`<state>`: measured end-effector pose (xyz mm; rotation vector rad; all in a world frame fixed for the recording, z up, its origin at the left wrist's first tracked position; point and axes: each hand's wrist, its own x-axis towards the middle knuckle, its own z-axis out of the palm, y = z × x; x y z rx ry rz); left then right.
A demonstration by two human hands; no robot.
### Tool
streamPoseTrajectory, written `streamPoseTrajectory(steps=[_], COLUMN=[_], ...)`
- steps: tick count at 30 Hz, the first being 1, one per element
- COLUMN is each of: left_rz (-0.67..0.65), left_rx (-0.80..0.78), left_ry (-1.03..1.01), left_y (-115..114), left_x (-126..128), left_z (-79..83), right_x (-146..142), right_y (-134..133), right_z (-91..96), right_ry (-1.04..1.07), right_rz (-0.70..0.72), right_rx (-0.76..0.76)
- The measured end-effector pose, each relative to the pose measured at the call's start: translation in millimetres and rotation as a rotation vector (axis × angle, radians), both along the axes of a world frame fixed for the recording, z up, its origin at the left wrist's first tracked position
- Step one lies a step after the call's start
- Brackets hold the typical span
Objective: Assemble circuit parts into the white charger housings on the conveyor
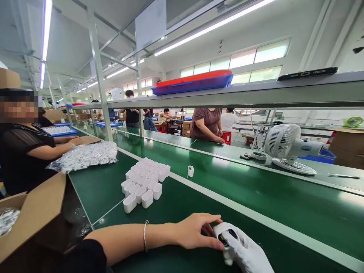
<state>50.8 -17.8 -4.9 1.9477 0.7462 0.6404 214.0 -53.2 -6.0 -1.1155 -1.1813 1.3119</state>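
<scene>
Over the green work surface, my left hand point(195, 231), with a silver bangle at the wrist, closes its thumb and fingers on one end of a small white plastic housing point(221, 228). My right hand point(250, 253), in a white glove, grips the other side, a finger at the opening. Dark and green parts show inside, partly covered by the fingers. Ahead to the left, several white oval housings point(143, 180) stand together in rows. Farther off, a single white housing point(190, 171) with dark parts in its top stands on the green belt.
A clear bag of white parts point(88, 155) lies at left beside a seated person, behind an open cardboard box point(42, 212). Overhead runs a shelf point(256, 91) with red and blue trays point(193, 81) and a phone point(308, 73). A white fan point(283, 146) stands across the belt.
</scene>
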Motion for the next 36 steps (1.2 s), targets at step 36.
streamPoseTrajectory(steps=[36], left_rz=[-0.031], left_rx=[-0.087], left_ry=[0.124], left_y=[-0.5], left_x=[-4.4], left_z=[0.0], right_x=[88.4], right_y=[7.9], right_z=[46.9], right_ry=[-1.323], right_rz=[0.031], right_rx=[-0.219])
